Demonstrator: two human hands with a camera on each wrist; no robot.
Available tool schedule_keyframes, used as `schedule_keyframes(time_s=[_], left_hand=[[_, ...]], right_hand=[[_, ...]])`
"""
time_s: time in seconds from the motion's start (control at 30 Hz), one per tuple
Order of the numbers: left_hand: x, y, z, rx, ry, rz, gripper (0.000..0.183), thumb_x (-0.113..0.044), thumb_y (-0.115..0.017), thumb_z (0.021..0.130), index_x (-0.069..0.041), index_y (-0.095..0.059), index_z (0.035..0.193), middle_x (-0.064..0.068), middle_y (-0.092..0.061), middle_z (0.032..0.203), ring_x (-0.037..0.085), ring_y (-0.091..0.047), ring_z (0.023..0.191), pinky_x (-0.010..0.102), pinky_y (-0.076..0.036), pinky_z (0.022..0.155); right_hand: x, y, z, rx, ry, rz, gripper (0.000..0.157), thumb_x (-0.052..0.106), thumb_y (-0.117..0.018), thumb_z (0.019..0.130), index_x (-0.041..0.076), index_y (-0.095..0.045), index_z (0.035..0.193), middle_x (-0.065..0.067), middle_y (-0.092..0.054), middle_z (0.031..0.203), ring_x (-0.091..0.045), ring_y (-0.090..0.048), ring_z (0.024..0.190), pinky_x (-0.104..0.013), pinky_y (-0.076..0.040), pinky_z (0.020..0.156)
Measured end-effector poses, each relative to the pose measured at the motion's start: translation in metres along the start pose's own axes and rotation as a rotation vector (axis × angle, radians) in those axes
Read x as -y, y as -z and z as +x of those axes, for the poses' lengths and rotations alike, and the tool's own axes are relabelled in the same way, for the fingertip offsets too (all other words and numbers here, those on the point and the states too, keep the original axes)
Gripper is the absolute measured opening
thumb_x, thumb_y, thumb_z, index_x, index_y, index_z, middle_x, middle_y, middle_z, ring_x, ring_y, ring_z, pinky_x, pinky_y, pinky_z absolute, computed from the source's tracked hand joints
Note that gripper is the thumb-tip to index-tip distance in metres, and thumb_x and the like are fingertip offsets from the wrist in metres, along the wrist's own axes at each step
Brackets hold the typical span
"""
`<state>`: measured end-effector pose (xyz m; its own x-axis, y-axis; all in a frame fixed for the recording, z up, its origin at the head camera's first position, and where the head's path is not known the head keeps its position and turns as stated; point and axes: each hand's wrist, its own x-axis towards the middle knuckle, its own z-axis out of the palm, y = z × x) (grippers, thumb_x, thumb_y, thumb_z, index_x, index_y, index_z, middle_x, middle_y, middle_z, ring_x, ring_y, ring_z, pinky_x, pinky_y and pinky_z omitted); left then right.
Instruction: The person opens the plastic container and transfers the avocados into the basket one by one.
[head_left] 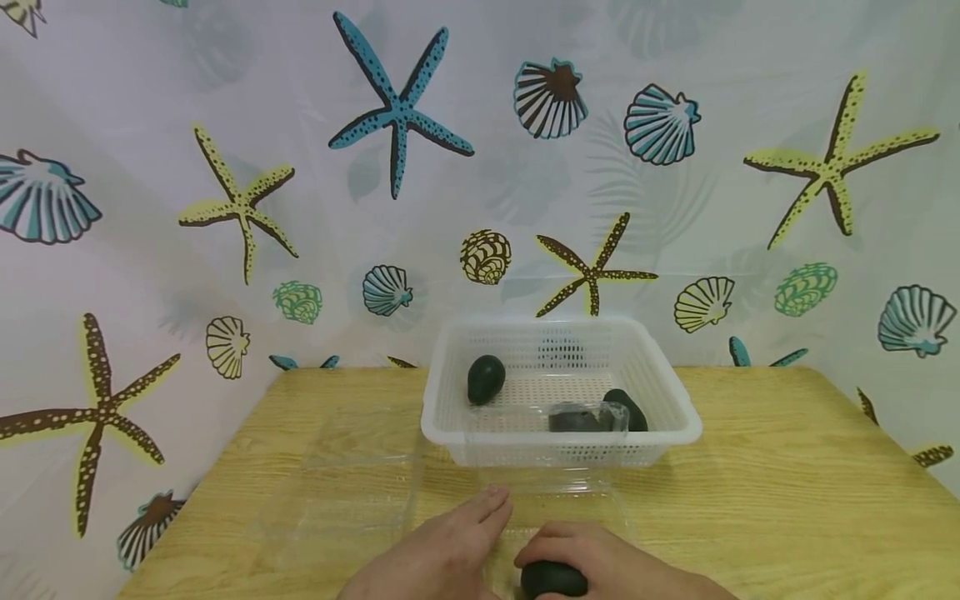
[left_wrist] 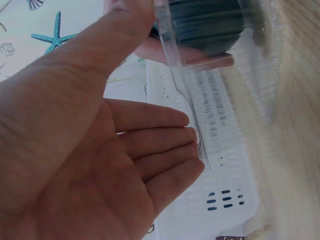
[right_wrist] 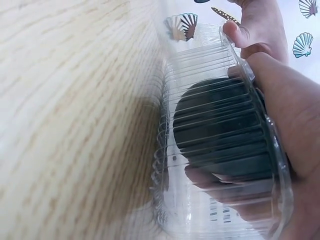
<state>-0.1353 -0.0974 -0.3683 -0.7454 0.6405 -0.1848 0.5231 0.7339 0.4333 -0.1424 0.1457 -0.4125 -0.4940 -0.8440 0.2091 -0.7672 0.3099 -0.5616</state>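
Observation:
My right hand (head_left: 600,560) curls its fingers round a dark avocado (head_left: 553,578) at the front edge of the head view. In the right wrist view, that avocado (right_wrist: 220,130) shows through the ribbed wall of a clear plastic clamshell box (right_wrist: 200,57), with the fingers inside the box too. My left hand (head_left: 450,546) lies beside the box, fingers extended. Its fingertips (left_wrist: 192,135) are right at the box's rim in the left wrist view. The box's transparent lid (head_left: 543,480) stands raised on the far side, overlapping the basket's front.
Behind the box, a white perforated basket (head_left: 678,429) holds an avocado (head_left: 486,379) on the left and more dark ones (head_left: 628,408) on the right. Another clear plastic box (head_left: 352,492) is on the wooden table (head_left: 787,492) at left. A patterned curtain (head_left: 480,175) hangs behind.

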Motion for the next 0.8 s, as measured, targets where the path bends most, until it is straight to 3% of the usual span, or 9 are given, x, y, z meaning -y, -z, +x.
schedule_keyframes(time_s=[0.43,0.8], left_hand=[[0.001,-0.001,0.0,-0.014,-0.036,0.059,0.104,-0.062,-0.075,0.077,-0.006,-0.033,0.154,0.008,-0.032,0.161,0.02,-0.032,0.148,0.034,-0.039,0.115],[0.004,-0.004,0.004,-0.009,-0.014,0.092,0.109,-0.068,-0.073,0.074,-0.008,-0.032,0.155,0.007,-0.03,0.162,0.019,-0.031,0.149,0.035,-0.038,0.116]], right_hand=[[0.004,0.009,-0.006,-0.119,-0.014,-0.005,0.028,0.029,-0.064,0.097,0.018,-0.066,0.123,0.005,-0.065,0.114,-0.002,-0.059,0.1,-0.021,-0.052,0.08],[0.007,0.023,-0.019,-0.112,-0.056,0.014,0.03,0.029,-0.062,0.098,0.025,-0.062,0.128,0.004,-0.064,0.122,-0.004,-0.057,0.104,-0.022,-0.051,0.082]])
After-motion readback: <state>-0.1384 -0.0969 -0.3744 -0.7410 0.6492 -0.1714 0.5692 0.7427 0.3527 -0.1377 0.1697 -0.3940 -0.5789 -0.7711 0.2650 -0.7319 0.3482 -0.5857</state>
